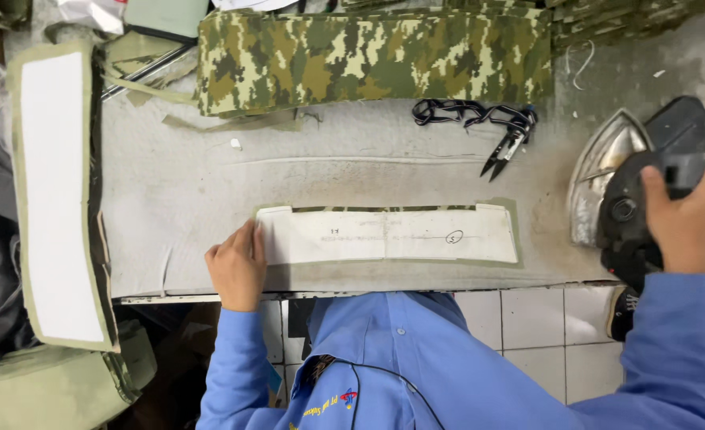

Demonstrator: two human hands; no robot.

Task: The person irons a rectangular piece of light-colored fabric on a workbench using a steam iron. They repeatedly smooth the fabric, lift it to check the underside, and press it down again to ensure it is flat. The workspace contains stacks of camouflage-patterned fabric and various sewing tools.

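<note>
A long white template strip (pixel 388 235) lies flat on the grey padded bench (pixel 177 207), near the edge closest to the person. Its long axis runs left to right across the view, parallel to that edge. A thin border of olive fabric (pixel 515 231) shows beneath it along the right end and the lower side, so the strip sits on top of a slightly larger cloth piece. The strip's upper corners are notched, and its right end points toward the iron.

The left hand (pixel 237 267) rests at the strip's left end, fingers held together and laid flat, pressing the end down rather than gripping it. The right hand (pixel 687 223) is closed around the dark handle of an iron (pixel 619 179), which stands on the bench just beyond the strip's right end, apart from it. The iron's silvery soleplate shows at the left of the handle, with its pointed tip aimed away from the person.

Further back on the bench, a long stack of camouflage fabric (pixel 376 56) lies with the same left-right axis. Small black thread snips (pixel 507 143) lie between that stack and the strip, blades pointing down-left. At the far left, another white-faced olive panel (pixel 54 191) lies with its long axis running away from the person.
</note>
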